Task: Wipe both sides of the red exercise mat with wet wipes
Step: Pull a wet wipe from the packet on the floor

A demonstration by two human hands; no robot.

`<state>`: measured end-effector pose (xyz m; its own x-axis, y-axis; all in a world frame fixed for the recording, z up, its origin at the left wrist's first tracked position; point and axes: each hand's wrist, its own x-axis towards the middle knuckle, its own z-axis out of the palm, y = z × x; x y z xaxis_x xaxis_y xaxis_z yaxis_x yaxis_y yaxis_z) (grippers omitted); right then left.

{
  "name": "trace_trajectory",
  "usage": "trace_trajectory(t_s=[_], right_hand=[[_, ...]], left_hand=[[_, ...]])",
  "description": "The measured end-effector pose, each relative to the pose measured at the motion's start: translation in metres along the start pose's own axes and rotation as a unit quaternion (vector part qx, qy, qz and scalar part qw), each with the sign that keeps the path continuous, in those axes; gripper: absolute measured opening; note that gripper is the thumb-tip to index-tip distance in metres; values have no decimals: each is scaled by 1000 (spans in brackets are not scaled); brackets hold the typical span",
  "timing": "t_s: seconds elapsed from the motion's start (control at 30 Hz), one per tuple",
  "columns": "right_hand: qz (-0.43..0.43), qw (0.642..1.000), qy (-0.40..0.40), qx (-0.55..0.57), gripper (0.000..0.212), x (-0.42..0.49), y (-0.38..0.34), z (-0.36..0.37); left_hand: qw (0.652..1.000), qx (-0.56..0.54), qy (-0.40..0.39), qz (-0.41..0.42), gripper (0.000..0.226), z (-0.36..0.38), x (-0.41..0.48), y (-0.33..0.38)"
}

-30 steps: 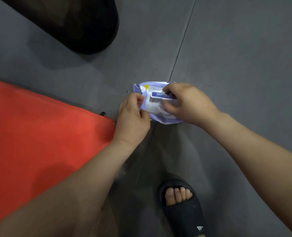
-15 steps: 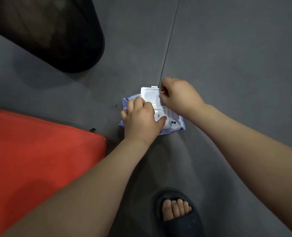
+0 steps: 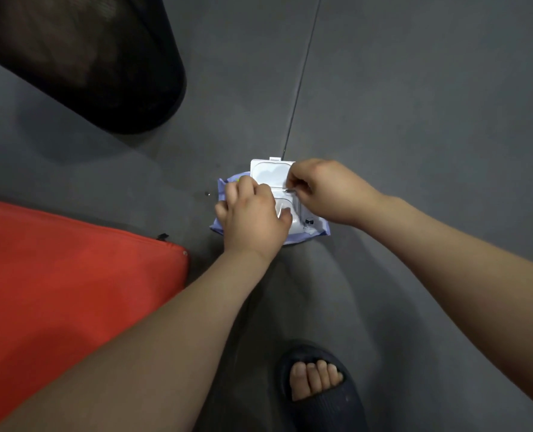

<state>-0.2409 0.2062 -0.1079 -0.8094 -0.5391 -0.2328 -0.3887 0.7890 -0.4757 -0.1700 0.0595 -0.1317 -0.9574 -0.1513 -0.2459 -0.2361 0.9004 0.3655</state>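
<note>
Head view. Grips the wet-wipe pack (image 3: 313,230) with the left hand (image 3: 252,213), fingers curled over its left end, thumb laid on the white opening frame. Pinches with the right hand (image 3: 327,191), thumb against forefinger and other fingers curled, at the pack's opening just below the flipped-back white lid (image 3: 268,171); cannot identify the thin piece pinched. Finds the pack lying flat on the grey floor (image 3: 415,120), at the near end of a visible floor seam. Notes the red exercise mat (image 3: 72,269) on the floor at left, rounded corner near the pack but apart from it, touched by neither hand. Records a black mesh bin (image 3: 87,57) at upper left, well apart from the pack, and a foot in a dark slipper (image 3: 321,400) at the lower edge.
</note>
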Motion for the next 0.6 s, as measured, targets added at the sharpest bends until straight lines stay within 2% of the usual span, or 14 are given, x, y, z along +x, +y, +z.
trace_trajectory(t_s=[0.13,0.2,0.27,0.4,0.6], right_hand=[[-10,1000,-16,-1,22,1,-2,1],[-23,1000,-9,-10,21,-1,-5,2],[-53,998,6,-32,17,-2,-9,5],[-82,994,6,-76,11,-4,-19,20],[-75,986,21,-149,18,0,-30,35]], left_hand=[[1000,0,3,-7,21,-1,0,0],[999,-42,14,-23,16,-7,-1,-6],[994,-97,49,-32,12,-14,-3,-18],[984,-138,114,-10,15,-11,-6,-46],[983,-170,65,-20,17,-12,0,-54]])
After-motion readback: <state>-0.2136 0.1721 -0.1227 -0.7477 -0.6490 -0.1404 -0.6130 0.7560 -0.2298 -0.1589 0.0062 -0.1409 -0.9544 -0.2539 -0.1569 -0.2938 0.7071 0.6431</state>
